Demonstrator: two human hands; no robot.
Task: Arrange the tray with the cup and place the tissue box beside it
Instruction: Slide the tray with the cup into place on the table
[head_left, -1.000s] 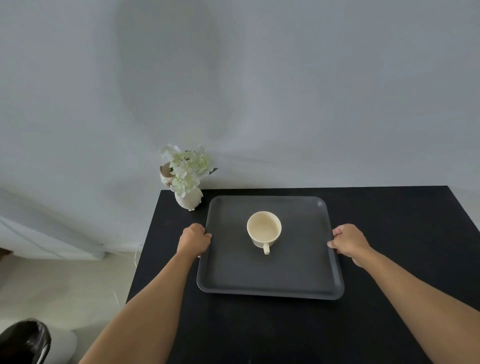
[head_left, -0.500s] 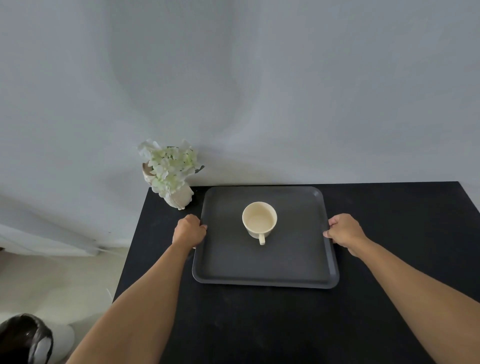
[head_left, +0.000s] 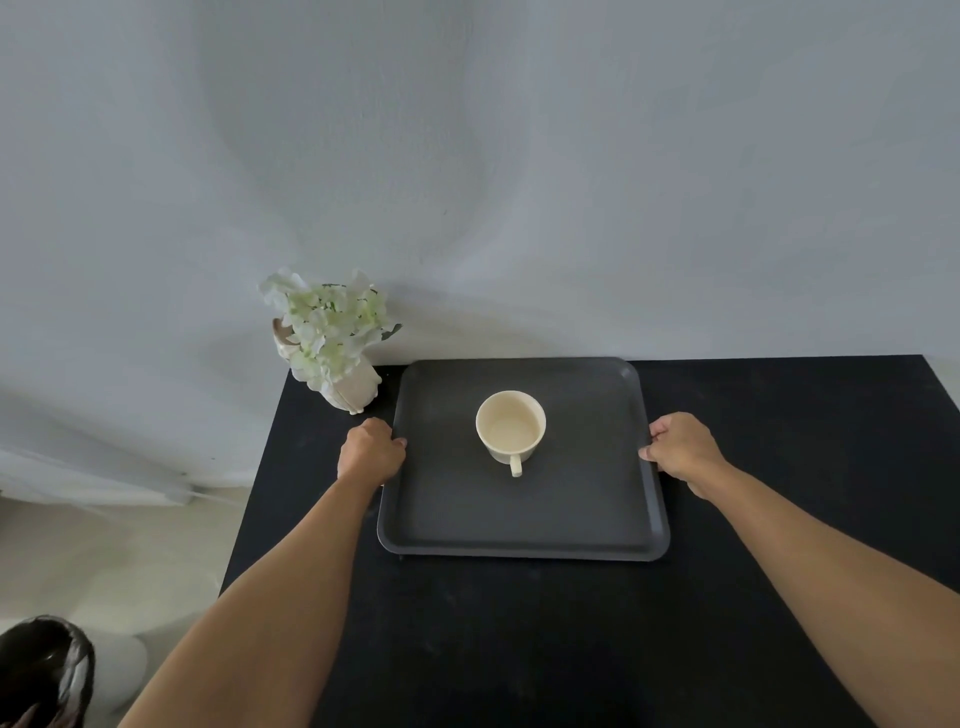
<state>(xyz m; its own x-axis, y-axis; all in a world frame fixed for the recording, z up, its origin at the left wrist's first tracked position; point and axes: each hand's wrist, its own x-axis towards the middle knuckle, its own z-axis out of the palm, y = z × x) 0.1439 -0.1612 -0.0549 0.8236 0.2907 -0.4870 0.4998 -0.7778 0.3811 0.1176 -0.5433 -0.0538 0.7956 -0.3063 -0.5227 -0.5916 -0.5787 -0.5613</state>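
Note:
A dark grey square tray (head_left: 571, 514) lies on the black table (head_left: 519, 649), its far edge close to the wall. A cream cup (head_left: 510, 426) stands upright near the tray's middle, empty, with its handle pointing toward me. My left hand (head_left: 370, 451) grips the tray's left rim and my right hand (head_left: 681, 447) grips its right rim. No tissue box is in view.
A white vase of pale flowers (head_left: 332, 343) stands at the table's far left corner, just left of the tray. A grey wall (head_left: 519, 182) rises right behind the table. A bin with a black liner (head_left: 41, 670) sits on the floor at lower left.
The tray with the cup has slid away from me toward the wall, both hands still on its rims. Its far edge now sits near the table's back edge.

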